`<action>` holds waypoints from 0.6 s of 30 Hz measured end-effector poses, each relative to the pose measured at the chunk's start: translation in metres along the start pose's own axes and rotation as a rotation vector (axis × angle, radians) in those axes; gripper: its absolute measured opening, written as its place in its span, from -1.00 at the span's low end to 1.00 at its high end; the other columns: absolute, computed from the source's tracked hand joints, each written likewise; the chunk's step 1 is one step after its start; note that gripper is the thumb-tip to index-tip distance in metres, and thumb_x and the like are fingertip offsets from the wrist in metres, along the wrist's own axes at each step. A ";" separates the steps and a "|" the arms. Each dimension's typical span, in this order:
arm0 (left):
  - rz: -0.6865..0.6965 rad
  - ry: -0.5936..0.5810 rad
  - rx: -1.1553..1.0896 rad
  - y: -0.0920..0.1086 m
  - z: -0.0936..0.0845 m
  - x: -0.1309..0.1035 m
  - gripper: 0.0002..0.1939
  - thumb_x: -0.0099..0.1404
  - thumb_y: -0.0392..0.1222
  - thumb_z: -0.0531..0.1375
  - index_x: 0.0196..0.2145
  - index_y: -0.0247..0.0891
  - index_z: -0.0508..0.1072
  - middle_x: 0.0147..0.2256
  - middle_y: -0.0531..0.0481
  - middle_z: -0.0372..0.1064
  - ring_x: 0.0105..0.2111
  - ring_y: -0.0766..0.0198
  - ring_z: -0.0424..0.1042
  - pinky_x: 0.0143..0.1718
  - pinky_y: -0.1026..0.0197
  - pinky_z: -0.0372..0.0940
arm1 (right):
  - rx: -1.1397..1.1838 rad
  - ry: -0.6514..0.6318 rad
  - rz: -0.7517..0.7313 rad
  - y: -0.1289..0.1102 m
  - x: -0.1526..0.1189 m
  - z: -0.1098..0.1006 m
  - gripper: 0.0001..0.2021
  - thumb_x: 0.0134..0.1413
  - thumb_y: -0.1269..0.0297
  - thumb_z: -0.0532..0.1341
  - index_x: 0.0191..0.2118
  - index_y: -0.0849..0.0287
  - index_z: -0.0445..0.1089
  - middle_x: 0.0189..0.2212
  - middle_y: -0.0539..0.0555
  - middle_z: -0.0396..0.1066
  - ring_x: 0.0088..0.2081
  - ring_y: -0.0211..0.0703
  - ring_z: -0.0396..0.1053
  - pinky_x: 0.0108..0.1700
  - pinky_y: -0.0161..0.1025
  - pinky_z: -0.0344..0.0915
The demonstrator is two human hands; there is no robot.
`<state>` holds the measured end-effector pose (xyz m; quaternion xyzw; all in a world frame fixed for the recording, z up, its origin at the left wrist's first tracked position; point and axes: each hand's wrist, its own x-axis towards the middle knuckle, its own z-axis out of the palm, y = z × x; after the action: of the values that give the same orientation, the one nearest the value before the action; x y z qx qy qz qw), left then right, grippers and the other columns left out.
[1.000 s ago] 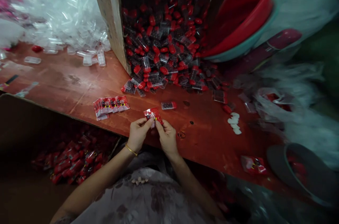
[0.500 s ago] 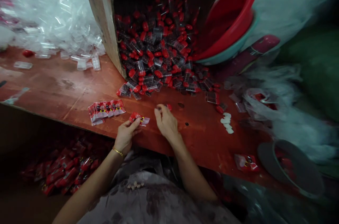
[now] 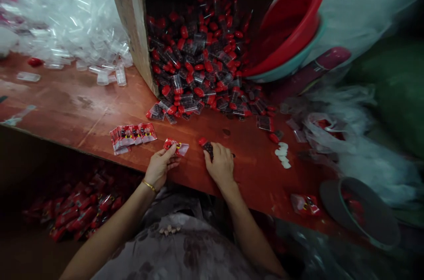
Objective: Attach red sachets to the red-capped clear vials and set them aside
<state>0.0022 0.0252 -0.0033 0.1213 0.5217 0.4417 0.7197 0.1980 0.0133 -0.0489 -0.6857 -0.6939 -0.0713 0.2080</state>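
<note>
My left hand (image 3: 159, 165) pinches a small red printed plastic wrapper (image 3: 179, 148) with a clear end, thumb on top, just above the table's front edge. To its right, my right hand (image 3: 221, 163) has its fingers closed round a small clear tube with a red cap (image 3: 207, 146), dark pieces showing inside. The cap points away to the left. Left of my hands lies an overlapping row of similar red wrappers (image 3: 133, 136). Beyond my hands, many red-capped tubes (image 3: 198, 68) spill out of a tipped cardboard box (image 3: 132, 19) onto the red-brown table (image 3: 82, 107).
Clear empty tubes (image 3: 76, 41) are heaped at the back left. Red and teal basins (image 3: 298, 28) lean right of the box. White discs (image 3: 282, 155), a filled packet (image 3: 304, 205) and a grey container (image 3: 361, 213) lie rightward. Red packets (image 3: 82, 209) are piled below the table.
My right hand has moved right and slightly toward me, with the red-capped tube now showing in its fingers. My left hand keeps the wrapper in nearly the same spot.
</note>
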 end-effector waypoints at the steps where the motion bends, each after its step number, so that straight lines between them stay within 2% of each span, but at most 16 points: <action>1: 0.000 -0.004 0.000 0.000 0.000 0.000 -0.53 -0.27 0.02 0.42 -0.44 -0.34 0.46 -0.56 -0.01 0.45 -0.57 0.34 0.42 -0.52 0.35 0.28 | 0.005 -0.002 -0.018 0.001 0.001 0.000 -0.69 0.15 0.21 0.05 -0.10 0.30 0.34 -0.17 0.28 0.42 -0.20 0.02 0.32 -0.16 -0.10 0.21; 3: 0.009 -0.016 0.001 0.002 0.000 -0.001 -0.54 -0.24 0.02 0.41 -0.44 -0.35 0.46 -0.55 -0.02 0.46 -0.56 0.34 0.43 -0.50 0.34 0.28 | 0.074 -0.003 -0.018 0.002 0.002 -0.002 -0.69 0.18 0.21 -0.01 -0.17 0.30 0.37 -0.25 0.29 0.46 -0.26 -0.01 0.37 -0.20 -0.12 0.24; 5: 0.021 -0.034 0.002 0.003 -0.001 -0.002 -0.56 -0.21 0.02 0.40 -0.44 -0.35 0.46 -0.54 -0.03 0.46 -0.54 0.34 0.43 -0.49 0.33 0.28 | 0.249 -0.043 0.026 0.001 0.000 -0.009 -0.66 0.20 0.19 -0.07 -0.24 0.28 0.37 -0.38 0.24 0.48 -0.38 -0.07 0.41 -0.28 -0.17 0.28; 9: 0.023 -0.055 0.033 0.005 0.001 -0.005 -0.57 -0.22 0.03 0.41 -0.46 -0.35 0.47 -0.54 -0.03 0.46 -0.54 0.34 0.43 -0.49 0.34 0.28 | 0.770 -0.333 0.168 -0.010 -0.008 -0.043 -0.66 0.23 0.12 -0.12 -0.25 0.20 0.31 -0.58 0.01 0.44 -0.66 -0.27 0.37 -0.49 -0.33 0.29; 11: 0.043 -0.053 0.055 0.005 0.003 -0.007 -0.55 -0.27 0.03 0.42 -0.47 -0.36 0.49 -0.54 -0.02 0.46 -0.55 0.35 0.42 -0.48 0.33 0.28 | 0.917 -0.448 0.204 -0.017 -0.011 -0.061 -0.66 0.22 0.08 -0.10 -0.24 0.18 0.30 -0.60 -0.05 0.41 -0.73 -0.33 0.32 -0.59 -0.39 0.24; 14: 0.109 -0.052 0.081 0.003 0.005 -0.008 -0.57 -0.28 0.01 0.42 -0.48 -0.37 0.52 -0.53 0.01 0.47 -0.56 0.40 0.39 -0.44 0.34 0.29 | 0.969 -0.493 0.218 -0.023 -0.011 -0.077 -0.66 0.20 0.05 -0.07 -0.25 0.18 0.30 -0.63 -0.08 0.34 -0.77 -0.38 0.23 -0.70 -0.43 0.12; 18: 0.168 -0.117 0.138 0.001 0.003 -0.009 -0.62 -0.21 -0.01 0.41 -0.46 -0.35 0.56 -0.48 0.00 0.50 -0.49 0.39 0.39 -0.35 0.32 0.29 | 0.914 -0.502 0.157 -0.025 -0.008 -0.076 -0.66 0.19 0.07 -0.05 -0.33 0.19 0.34 -0.67 -0.08 0.27 -0.76 -0.40 0.15 -0.71 -0.44 0.05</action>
<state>0.0035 0.0200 0.0039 0.2391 0.4959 0.4556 0.6995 0.1874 -0.0251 0.0217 -0.5709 -0.6291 0.4211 0.3179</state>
